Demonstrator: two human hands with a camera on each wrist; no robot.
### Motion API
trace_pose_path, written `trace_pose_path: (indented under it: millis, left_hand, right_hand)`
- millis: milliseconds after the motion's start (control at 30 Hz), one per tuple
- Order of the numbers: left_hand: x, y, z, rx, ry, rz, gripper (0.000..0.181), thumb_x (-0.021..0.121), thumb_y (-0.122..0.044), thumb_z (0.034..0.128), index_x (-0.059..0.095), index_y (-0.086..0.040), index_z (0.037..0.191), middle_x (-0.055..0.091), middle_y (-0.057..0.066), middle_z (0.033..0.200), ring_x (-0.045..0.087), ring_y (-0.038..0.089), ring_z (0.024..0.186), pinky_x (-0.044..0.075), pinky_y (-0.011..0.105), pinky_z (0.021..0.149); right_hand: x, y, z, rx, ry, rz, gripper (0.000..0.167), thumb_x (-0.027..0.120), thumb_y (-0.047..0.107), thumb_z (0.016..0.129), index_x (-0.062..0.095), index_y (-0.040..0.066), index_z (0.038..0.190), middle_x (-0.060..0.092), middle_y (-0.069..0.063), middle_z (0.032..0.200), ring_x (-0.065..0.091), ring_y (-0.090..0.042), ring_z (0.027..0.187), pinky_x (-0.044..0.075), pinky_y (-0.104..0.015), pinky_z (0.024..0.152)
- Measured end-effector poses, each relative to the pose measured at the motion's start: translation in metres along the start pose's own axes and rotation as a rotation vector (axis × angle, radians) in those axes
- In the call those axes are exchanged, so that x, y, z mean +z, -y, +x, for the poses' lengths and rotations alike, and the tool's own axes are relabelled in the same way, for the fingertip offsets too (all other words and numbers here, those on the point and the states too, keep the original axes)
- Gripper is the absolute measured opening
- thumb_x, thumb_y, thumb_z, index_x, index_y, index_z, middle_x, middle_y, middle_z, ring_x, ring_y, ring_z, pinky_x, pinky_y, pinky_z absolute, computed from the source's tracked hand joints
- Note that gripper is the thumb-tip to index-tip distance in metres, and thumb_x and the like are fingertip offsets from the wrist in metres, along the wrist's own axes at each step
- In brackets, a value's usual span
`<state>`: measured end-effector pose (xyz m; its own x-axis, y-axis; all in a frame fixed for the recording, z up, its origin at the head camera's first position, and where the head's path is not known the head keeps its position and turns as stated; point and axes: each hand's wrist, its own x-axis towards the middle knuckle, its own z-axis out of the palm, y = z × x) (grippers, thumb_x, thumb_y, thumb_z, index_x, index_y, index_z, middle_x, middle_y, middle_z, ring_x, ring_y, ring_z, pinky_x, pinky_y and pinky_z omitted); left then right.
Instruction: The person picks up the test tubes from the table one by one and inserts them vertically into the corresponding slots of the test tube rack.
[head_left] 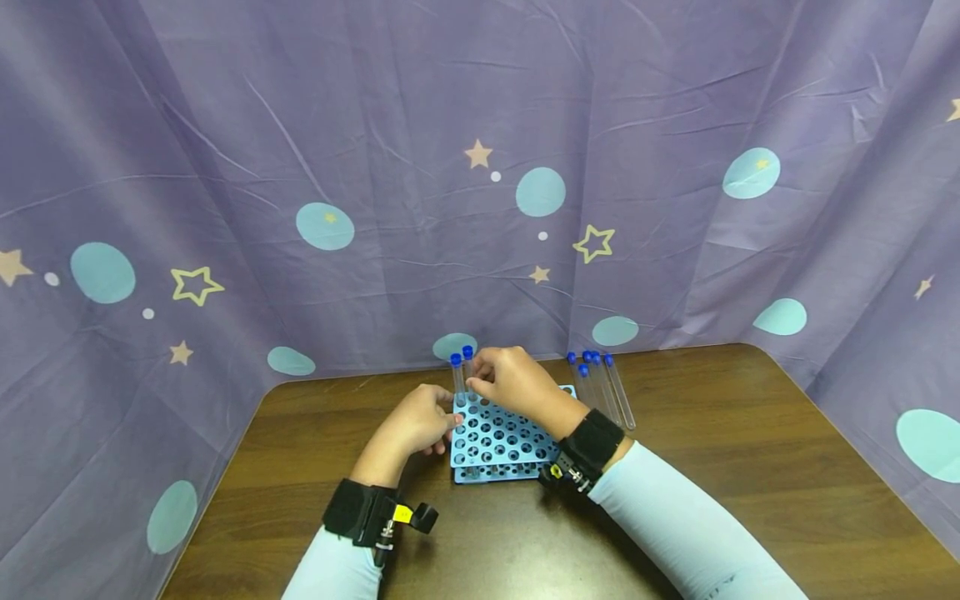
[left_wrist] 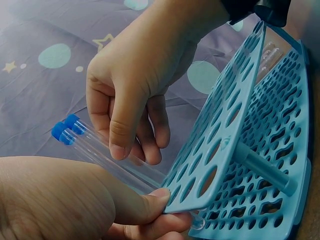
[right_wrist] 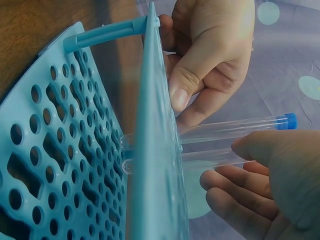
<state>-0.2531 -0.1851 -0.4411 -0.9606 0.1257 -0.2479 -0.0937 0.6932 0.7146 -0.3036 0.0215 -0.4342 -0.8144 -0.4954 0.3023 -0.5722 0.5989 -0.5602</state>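
A light-blue test tube rack point(head_left: 498, 437) stands on the table. Two clear test tubes with blue caps stand in its far left corner: one test tube point(head_left: 459, 383) at the outer left and another test tube point(right_wrist: 210, 158) beside it. My left hand point(head_left: 416, 421) grips the rack's left edge, thumb on the top plate and fingers below. My right hand point(head_left: 517, 383) reaches across the rack, with thumb and fingers around the second tube below its cap. Both rounded tube bottoms show beneath the top plate in the right wrist view.
Several more capped test tubes point(head_left: 617, 392) lie on the wooden table point(head_left: 712, 433) to the right of the rack. A purple curtain point(head_left: 420, 250) with stars and dots hangs close behind the table's far edge. Black camera straps point(head_left: 592, 446) wrap both wrists.
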Motion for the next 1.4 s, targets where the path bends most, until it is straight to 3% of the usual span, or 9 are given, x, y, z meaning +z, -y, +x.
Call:
trace_pose_path:
  millis: [967,1400]
  left_hand:
    - [0.0,0.001,0.001,-0.001,-0.005,-0.006,0.057,0.076,-0.014,0.1095,0.057,0.012,0.156,0.076,0.01,0.075,0.065,0.018,0.052,0.051,0.028,0.046]
    - [-0.001,0.002,0.001,0.006,-0.008,-0.018,0.054,0.075,-0.013,0.1093,0.059,0.011,0.155,0.079,0.019,0.082,0.065,0.017,0.052,0.052,0.027,0.046]
  right_hand:
    - [-0.001,-0.004,-0.002,-0.026,0.005,0.01,0.015,0.087,0.02,0.101,0.079,0.008,0.108,0.087,-0.003,0.098,0.081,-0.01,0.085,0.066,-0.026,0.077]
    - [-0.031,-0.01,-0.014,0.057,0.03,0.012,0.023,0.088,0.022,0.102,0.081,0.005,0.115,0.087,-0.003,0.1,0.08,-0.011,0.085,0.067,-0.032,0.079]
